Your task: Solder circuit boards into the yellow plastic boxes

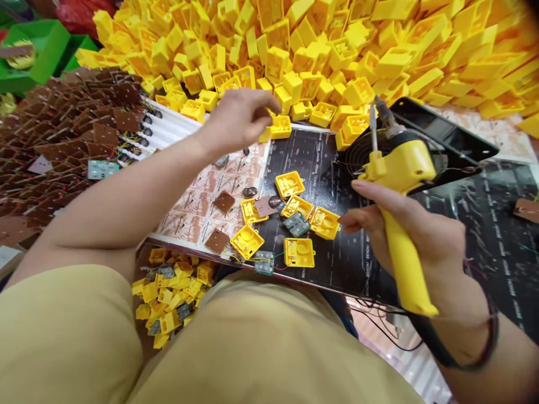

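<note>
My right hand (429, 247) is closed around the handle of a yellow soldering gun (404, 224), its metal tip and feed tube pointing up and away. My left hand (242, 118) reaches to the front of a heap of yellow plastic casings. Its fingers are curved and apart beside one small casing (281, 127); whether they touch it is unclear. Between my hands lie several open casings (247, 241) with small metal parts inside. Among them are a green circuit board (264, 262) with wires, a dark grey-green board (297, 223) and small round speakers (250, 192).
The casing heap (303, 50) spans the back. Stacked brown circuit boards (63, 134) fill the left, near a green bin (37, 50). A black fan (446, 134) lies behind the soldering gun. More casings (172, 292) sit below the table's front edge, and cables (387, 325) hang at right.
</note>
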A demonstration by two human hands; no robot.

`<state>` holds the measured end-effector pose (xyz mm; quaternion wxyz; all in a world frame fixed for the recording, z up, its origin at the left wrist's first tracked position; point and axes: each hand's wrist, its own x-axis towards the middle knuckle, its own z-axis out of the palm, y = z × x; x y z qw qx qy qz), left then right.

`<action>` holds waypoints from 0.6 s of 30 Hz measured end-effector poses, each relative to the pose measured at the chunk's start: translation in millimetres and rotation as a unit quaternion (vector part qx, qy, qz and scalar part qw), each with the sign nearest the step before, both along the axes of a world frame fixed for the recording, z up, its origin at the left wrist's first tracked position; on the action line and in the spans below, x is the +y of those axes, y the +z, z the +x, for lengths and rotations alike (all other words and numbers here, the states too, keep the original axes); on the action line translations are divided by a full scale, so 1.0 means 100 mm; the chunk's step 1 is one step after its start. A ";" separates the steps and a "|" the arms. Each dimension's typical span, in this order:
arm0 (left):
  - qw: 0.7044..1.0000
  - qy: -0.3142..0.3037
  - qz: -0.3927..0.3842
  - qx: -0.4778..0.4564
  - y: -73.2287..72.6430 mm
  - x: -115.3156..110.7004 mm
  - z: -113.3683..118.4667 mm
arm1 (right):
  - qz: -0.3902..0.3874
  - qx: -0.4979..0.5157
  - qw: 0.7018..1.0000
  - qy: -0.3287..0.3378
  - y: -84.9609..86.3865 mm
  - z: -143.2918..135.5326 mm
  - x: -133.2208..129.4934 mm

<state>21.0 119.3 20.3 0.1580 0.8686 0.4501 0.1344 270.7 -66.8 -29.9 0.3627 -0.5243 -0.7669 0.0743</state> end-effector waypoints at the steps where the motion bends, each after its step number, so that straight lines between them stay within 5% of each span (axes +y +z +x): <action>1: 0.999 0.033 0.007 0.041 0.04 0.05 -0.11 | -0.005 -0.002 1.000 0.015 -0.01 -0.01 0.09; 5: 0.975 0.070 -0.002 0.210 -0.05 0.17 -0.43 | -0.030 -0.017 0.997 0.064 -0.01 -0.22 0.50; 11: 0.962 0.046 0.019 0.269 -0.37 0.19 -0.44 | -0.097 -0.090 0.987 0.093 -0.19 -0.46 0.92; 14: 0.969 0.041 -0.015 0.244 -0.35 0.19 -0.43 | -0.100 -0.116 0.987 0.041 -0.26 -0.42 0.92; 18: 0.982 -0.003 -0.168 0.091 -0.26 0.12 -0.41 | -0.106 -0.140 0.984 0.002 -0.29 -0.36 0.80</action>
